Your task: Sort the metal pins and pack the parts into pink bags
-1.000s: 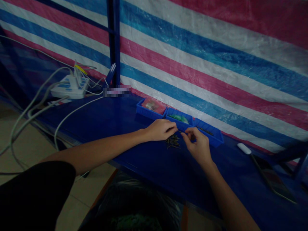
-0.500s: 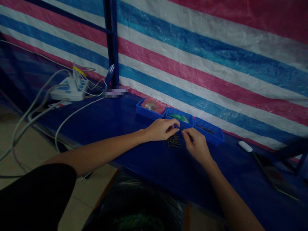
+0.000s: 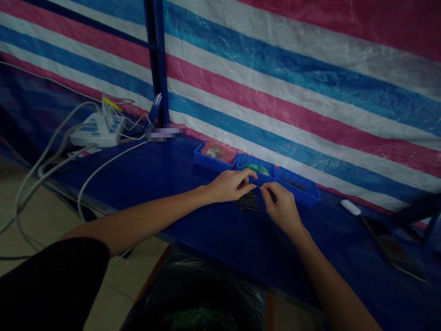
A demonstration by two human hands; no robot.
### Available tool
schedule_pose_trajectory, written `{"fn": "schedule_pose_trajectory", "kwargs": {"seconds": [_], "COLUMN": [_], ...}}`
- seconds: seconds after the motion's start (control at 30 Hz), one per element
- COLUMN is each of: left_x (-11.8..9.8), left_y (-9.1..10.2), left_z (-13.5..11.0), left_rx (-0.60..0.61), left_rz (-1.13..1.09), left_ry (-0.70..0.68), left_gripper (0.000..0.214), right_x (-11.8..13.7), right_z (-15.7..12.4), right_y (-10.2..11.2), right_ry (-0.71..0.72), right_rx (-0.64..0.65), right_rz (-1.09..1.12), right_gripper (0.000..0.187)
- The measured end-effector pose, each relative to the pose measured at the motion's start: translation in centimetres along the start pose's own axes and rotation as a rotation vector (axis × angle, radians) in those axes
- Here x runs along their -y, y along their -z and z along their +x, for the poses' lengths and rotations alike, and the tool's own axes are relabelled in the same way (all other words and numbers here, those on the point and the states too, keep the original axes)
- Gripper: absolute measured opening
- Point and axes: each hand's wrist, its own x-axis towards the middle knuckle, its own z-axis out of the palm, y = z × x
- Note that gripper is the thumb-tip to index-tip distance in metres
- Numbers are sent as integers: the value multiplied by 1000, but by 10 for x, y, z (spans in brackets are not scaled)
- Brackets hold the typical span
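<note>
My left hand (image 3: 231,185) and my right hand (image 3: 281,200) meet over the blue tabletop, fingers closed. Between their fingertips runs a thin screw-like rod (image 3: 256,185), gripped at both ends; its exact kind is too small to tell. Just below my left hand lies a pile of thin dark screw-like pieces (image 3: 248,202). Behind the hands three blue bins stand in a row: the left bin (image 3: 211,161) has a reddish plastic bag, the middle bin (image 3: 257,173) a green and clear bag, the right bin (image 3: 306,196) thin dark pieces.
A white power strip (image 3: 98,130) with several cables occupies the left of the tabletop (image 3: 193,230). On the right lie a small white case (image 3: 350,207) and a dark phone-like slab (image 3: 392,248). A striped plastic sheet (image 3: 292,82) hangs behind, beside a blue metal post (image 3: 159,69).
The view has shifted very slightly. Both hands keep the same hold on the thin rod, with hardly any movement of the fingers.
</note>
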Motion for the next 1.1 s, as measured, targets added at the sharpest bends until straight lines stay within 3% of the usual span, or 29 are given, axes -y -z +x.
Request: {"fn": "schedule_pose_trajectory", "kwargs": {"seconds": [0.33,0.83,1.1], "left_x": [2,1,1], "left_y": [-3,-2,0], "left_z": [-1,0,0], "left_rx": [28,15,24], "left_rz": [46,40,98], "left_ry": [-3,-18,-40], "left_gripper": [20,18,22], "right_x": [2,2,0], "right_z": [-1,1,-1], "right_y": [0,1,-1], "right_ry": [-36,-9,-34], "right_rx": [55,25,12], "right_rz": [25,16,29], "right_gripper": [16,21,14]}}
